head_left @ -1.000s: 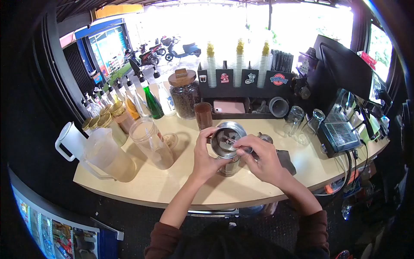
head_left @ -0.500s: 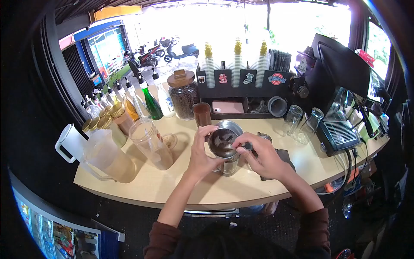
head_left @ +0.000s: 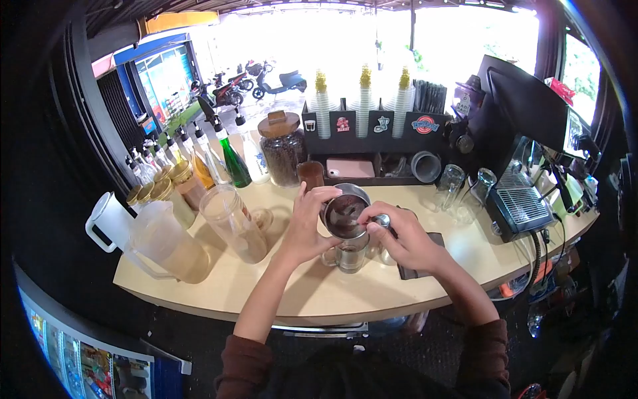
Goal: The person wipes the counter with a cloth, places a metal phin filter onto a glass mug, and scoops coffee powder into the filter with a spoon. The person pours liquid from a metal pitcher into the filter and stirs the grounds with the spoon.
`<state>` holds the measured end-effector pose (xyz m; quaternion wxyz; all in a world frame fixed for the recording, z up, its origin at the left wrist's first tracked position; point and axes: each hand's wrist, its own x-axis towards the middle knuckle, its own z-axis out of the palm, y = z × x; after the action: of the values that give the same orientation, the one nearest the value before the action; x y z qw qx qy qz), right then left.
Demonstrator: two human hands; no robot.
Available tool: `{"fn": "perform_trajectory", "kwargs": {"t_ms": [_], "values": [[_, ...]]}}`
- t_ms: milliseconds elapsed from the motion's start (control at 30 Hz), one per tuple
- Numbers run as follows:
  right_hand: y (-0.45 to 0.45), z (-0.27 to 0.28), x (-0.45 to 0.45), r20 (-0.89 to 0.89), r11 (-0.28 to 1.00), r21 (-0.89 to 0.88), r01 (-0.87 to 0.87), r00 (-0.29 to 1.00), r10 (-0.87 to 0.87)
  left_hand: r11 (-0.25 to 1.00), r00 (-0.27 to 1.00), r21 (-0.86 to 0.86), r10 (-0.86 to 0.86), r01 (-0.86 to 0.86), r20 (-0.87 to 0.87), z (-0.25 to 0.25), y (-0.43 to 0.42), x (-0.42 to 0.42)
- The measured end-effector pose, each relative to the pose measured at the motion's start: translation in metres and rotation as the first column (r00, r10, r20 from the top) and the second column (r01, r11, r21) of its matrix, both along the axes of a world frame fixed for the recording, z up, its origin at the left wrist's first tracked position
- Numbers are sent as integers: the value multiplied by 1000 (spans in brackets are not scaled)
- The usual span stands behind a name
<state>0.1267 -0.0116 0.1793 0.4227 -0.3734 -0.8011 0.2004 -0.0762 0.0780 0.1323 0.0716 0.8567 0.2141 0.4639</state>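
My left hand [head_left: 308, 221] grips a round metal cup [head_left: 346, 211] by its left side, thumb near the lower rim. Dark brown matter shows inside the cup. In my right hand [head_left: 397, 234], pinched fingers hold a metal spoon [head_left: 381, 220], its bowl end down in the cup and hard to make out. Directly below the metal cup, a clear glass mug [head_left: 351, 257] stands on the wooden counter [head_left: 252, 289]. A dark cloth [head_left: 421, 266] lies beside my right hand. Just behind my left hand is a brown cup [head_left: 310, 174].
Left on the counter are a clear jug [head_left: 166, 243], a white jug [head_left: 109, 219], a tall plastic jar [head_left: 234, 223] and several pump bottles. Behind stand a bean jar [head_left: 282, 149] and a black cup organizer [head_left: 372, 133]. Glasses [head_left: 450, 186] and a black machine [head_left: 522, 203] are right.
The metal cup has shifted slightly, and more of the glass mug shows below it. My right hand has moved the spoon around inside the cup; its handle end now points more upward.
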Motion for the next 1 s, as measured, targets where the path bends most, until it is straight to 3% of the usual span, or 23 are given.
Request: {"fn": "perform_trajectory", "kwargs": {"t_ms": [200, 267, 400, 500, 567, 800, 867, 933, 1000], "values": [[13, 7, 13, -45, 999, -40, -35, 998, 33, 999, 991, 24, 27, -24, -129, 17, 3, -6], [19, 12, 14, 95, 995, -22, -100, 990, 102, 999, 985, 37, 42, -36, -170, 21, 5, -7], [22, 37, 21, 164, 998, -41, -54, 985, 60, 998, 974, 47, 55, -45, -218, 24, 4, -9], [22, 40, 16, 198, 983, -175, -52, 976, 87, 998, 974, 50, 56, -46, -221, 25, 5, -8], [20, 28, 12, 131, 975, -142, -170, 973, 189, 998, 975, 39, 56, -49, -216, 25, 4, -6], [3, 18, 30, -129, 983, -113, -144, 983, 129, 993, 990, -74, 84, -92, -113, 21, 2, -4], [-9, 17, 34, -273, 985, -154, -72, 962, 28, 991, 989, -74, 100, -108, -105, 18, 3, -3], [-17, 13, 38, -311, 987, -154, -55, 950, 4, 990, 989, -75, 116, -123, -97, 17, 3, -2], [-20, 4, 45, -388, 999, -33, 19, 921, -30, 981, 983, -125, 131, -146, -126, 18, 0, 0]]}}
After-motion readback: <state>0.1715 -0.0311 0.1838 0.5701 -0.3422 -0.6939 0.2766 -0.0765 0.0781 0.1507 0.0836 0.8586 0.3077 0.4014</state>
